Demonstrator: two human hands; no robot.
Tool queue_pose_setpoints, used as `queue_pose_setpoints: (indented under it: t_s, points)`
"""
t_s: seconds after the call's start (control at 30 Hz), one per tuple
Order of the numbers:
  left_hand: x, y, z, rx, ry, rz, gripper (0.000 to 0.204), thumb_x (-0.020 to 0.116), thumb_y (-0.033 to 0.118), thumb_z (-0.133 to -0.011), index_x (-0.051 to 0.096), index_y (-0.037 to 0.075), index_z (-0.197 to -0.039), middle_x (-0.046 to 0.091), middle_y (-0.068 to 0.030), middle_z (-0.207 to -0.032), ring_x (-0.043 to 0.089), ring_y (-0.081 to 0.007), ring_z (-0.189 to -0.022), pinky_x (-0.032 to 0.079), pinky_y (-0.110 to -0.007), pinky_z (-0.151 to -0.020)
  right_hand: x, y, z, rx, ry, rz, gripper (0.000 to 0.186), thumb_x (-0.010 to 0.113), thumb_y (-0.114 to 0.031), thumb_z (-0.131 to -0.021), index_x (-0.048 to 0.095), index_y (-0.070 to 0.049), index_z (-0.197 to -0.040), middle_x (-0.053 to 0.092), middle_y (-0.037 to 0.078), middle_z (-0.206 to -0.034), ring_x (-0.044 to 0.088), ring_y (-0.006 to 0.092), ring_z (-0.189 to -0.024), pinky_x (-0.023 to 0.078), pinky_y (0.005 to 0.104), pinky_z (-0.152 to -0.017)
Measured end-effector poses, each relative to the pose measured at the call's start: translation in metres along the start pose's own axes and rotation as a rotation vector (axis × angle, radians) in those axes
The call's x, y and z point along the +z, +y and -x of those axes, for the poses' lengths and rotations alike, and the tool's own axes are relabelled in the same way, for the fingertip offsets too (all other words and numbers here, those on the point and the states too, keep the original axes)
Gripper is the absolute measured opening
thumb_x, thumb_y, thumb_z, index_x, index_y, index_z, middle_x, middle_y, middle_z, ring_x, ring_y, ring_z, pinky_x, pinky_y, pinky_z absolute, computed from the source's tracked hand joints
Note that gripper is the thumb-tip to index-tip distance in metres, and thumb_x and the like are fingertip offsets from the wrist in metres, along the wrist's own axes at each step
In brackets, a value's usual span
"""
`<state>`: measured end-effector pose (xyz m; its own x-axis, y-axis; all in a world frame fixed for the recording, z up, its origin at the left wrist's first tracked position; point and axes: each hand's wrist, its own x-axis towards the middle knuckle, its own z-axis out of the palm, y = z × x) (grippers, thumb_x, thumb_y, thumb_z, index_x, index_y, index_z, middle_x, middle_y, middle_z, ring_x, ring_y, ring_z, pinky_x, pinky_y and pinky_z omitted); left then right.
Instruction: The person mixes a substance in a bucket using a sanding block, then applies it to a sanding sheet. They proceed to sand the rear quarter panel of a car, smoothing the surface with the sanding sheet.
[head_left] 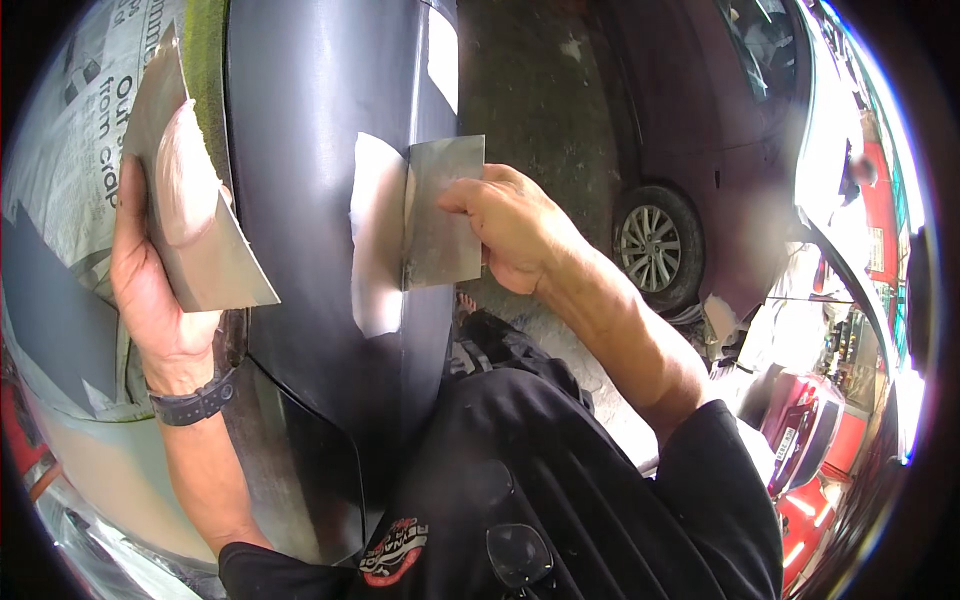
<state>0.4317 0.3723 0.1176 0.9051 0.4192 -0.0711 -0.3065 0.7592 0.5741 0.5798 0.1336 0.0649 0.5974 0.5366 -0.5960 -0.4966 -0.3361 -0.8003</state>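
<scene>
My left hand (158, 318) grips a flat metal plate (222, 285), tilted up, that bears a thick mound of pinkish body filler (186, 180). In my right hand (522, 228) is a thin rectangular metal spreader (440, 252), pinched between thumb and fingers. Its left edge meets the raised crease of a dark grey car panel (300, 150). A pale filler patch (376, 240) lies on that panel just left of the spreader, partly shaded. Farther up the same panel is a second whitish patch (443, 62). Some fingers of both hands are hidden behind the metal sheets.
Printed paper sheeting (75, 165) covers the surface on the left. A dark maroon car (690, 150) with a silver-spoked wheel (652, 240) stands to the right across the floor. A red car (800, 430) is at the far right. Eyeglasses (518, 555) hang on my black shirt.
</scene>
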Motion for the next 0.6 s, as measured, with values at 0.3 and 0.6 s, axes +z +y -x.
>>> queue_pose_setpoints:
  t_s: [0.3, 0.6]
  points:
    - [-0.001, 0.000, -0.002, -0.078, -0.066, 0.130, 0.045, 0.038, 0.035, -0.108, 0.049, 0.002, -0.137, 0.061, -0.0177, -0.117, 0.061, -0.0296, -0.098, 0.061, -0.045, -0.082, 0.019, -0.025, 0.012, 0.048, -0.009, 0.009, 0.021, 0.055, -0.014, -0.087, 0.065, 0.003, -0.095, 0.059, 0.008, -0.083, 0.059, 0.0186, -0.071, 0.051, 0.0333, -0.065]
    - [-0.010, 0.003, 0.000, -0.028, -0.044, 0.022, 0.046, 0.037, 0.035, -0.108, 0.048, 0.001, -0.137, 0.060, -0.0160, -0.114, 0.059, -0.0266, -0.093, 0.062, -0.042, -0.075, 0.039, -0.066, 0.062, -0.061, -0.070, 0.322, 0.023, 0.057, -0.020, -0.090, 0.065, 0.001, -0.098, 0.064, 0.007, -0.082, 0.058, 0.0104, -0.067, 0.047, 0.0290, -0.054]
